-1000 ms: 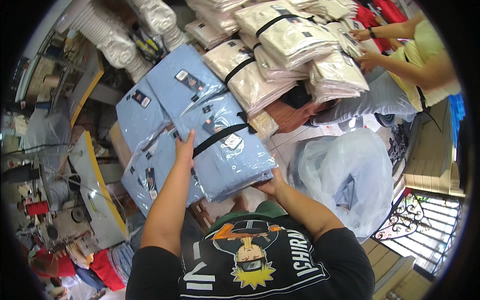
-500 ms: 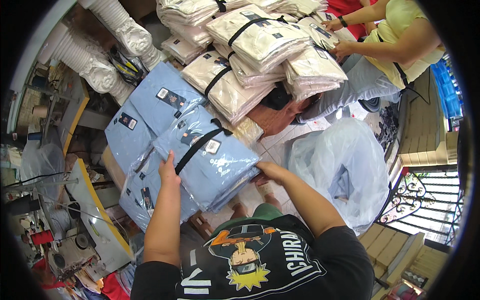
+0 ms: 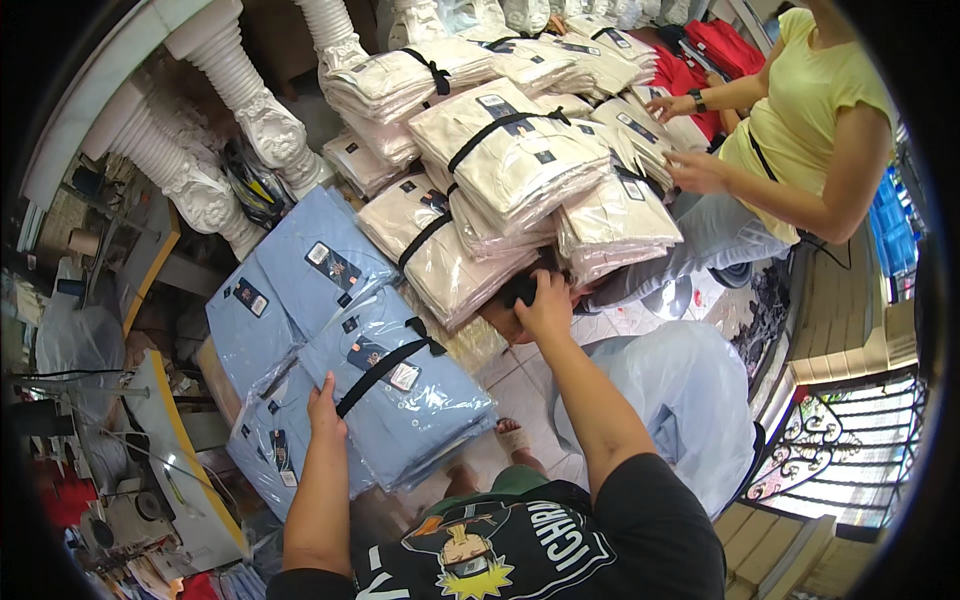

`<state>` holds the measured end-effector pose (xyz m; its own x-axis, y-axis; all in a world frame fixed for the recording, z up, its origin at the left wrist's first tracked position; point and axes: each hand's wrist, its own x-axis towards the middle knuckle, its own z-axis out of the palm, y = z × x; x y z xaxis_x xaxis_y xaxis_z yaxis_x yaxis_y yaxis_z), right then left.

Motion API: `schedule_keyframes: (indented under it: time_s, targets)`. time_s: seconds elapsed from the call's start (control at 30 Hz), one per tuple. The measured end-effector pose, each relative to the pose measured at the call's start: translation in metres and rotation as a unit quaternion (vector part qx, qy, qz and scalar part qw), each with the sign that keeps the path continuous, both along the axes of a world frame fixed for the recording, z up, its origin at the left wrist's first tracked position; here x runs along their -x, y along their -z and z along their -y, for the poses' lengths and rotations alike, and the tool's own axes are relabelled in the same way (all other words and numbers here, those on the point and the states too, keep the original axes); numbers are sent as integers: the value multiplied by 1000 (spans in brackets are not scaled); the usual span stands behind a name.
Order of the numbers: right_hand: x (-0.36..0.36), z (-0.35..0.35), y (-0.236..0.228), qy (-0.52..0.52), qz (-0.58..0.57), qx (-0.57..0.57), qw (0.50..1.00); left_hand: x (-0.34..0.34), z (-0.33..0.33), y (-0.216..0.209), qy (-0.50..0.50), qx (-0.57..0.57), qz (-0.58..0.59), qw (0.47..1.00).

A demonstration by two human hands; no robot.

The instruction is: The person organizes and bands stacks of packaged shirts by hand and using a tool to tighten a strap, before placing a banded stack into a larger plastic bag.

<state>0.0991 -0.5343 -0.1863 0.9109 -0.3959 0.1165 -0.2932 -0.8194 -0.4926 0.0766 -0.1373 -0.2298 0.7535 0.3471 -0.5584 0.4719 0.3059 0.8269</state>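
Observation:
My left hand [image 3: 325, 408] lies flat on a strapped bundle of light blue bagged shirts [image 3: 400, 400], its fingers spread near the black strap. My right hand [image 3: 545, 305] is raised to the edge of a stack of cream shirt bundles [image 3: 470, 250], closed on a small dark object whose kind I cannot tell. More blue bundles [image 3: 300, 280] lie behind the one under my left hand. Further cream bundles [image 3: 520, 160] are piled high, each tied with a black strap.
A person in a yellow top [image 3: 810, 110] stands at the right with both hands on the cream stacks. A large pale blue plastic bag [image 3: 680, 400] sits on the tiled floor. White balusters [image 3: 230, 150] line the left. Red garments [image 3: 730, 45] lie at the back.
My right hand has left the side of the blue bundle and risen to the cream stack. The left hand stays on the blue bundle. The view has tilted upward.

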Motion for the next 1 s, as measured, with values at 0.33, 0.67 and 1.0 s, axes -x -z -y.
schedule_keyframes:
  time_s: [0.33,0.67,1.0]
  targets:
    - [-124,42,-184,-69,228,51,970,2,14,-15,-16,-23,-14,1000]
    - [-52,-5,-177,-244,-30,-4,969,17,-11,5,-35,33,-9,999]
    - [135,-57,91,-202,-419,-665,584,42,45,-22,-86,60,-38,994]
